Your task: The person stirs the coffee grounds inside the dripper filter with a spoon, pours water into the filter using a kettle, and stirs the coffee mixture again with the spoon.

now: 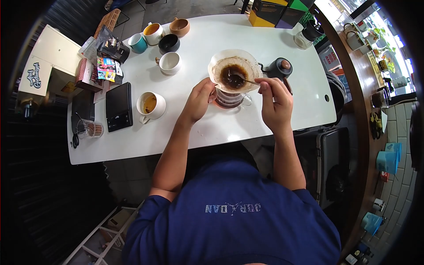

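A paper coffee filter [216, 59] sits in a dripper on top of a glass coffee server [229, 101], with dark wet coffee inside. My left hand [199, 100] is closed at the dripper's left side; the dripper itself is mostly hidden by the paper. Between the fingers of my right hand [278, 105] is a spoon [250, 81], its bowl dipping into the coffee. Just behind my right hand stands a dark kettle [278, 67]. To the left of my left hand is a white cup [160, 109] with amber liquid in it.
Several cups, including a teal cup [138, 43] and a black bowl [169, 43], stand at the back left of the white table [194, 137]. A black scale [119, 108] lies at left, near a glass with sticks [93, 129]. A grinder [309, 34] stands at back right.
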A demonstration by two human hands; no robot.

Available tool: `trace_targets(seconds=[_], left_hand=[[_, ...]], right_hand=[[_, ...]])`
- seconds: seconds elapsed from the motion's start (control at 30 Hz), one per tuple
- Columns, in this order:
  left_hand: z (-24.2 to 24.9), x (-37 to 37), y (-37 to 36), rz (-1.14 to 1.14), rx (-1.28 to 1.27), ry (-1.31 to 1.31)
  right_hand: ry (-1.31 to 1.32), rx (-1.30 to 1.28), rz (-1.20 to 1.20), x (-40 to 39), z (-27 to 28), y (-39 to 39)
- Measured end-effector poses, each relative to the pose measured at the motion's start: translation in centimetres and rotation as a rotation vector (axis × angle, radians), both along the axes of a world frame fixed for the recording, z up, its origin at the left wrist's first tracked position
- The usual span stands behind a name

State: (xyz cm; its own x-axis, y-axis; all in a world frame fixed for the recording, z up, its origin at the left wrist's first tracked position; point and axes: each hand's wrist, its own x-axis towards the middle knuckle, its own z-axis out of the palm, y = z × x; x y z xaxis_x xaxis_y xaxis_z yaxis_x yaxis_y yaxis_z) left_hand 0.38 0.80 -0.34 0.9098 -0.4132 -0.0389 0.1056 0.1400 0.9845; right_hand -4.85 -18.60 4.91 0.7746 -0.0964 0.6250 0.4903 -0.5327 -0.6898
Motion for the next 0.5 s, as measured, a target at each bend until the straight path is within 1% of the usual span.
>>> trace_targets(seconds=[0.13, 0.2, 0.33, 0.4, 0.5], left_hand=[[0.2, -0.1, 0.0, -0.003, 0.023, 0.003], [0.4, -0.2, 0.0, -0.005, -0.001, 0.007], [0.1, -0.1, 0.1, -0.014, -0.021, 0.013], [0.0, -0.1, 0.1, -0.015, -0.004, 0.011], [-0.2, 0.0, 0.1, -0.027, -0.029, 0.031]], right_hand=[[-0.008, 0.014, -0.036, 0.2, 0.3, 0.1], [0.056, 0.001, 0.002, 0.2, 0.1, 0.0], [-0.006, 0.038, -0.021, 0.0, -0.2, 0.3], [-0.029, 0.006, -0.041, 0.1, -0.4, 0.4], [-0.009, 0.029, -0.038, -0.1, -0.6, 0.4]])
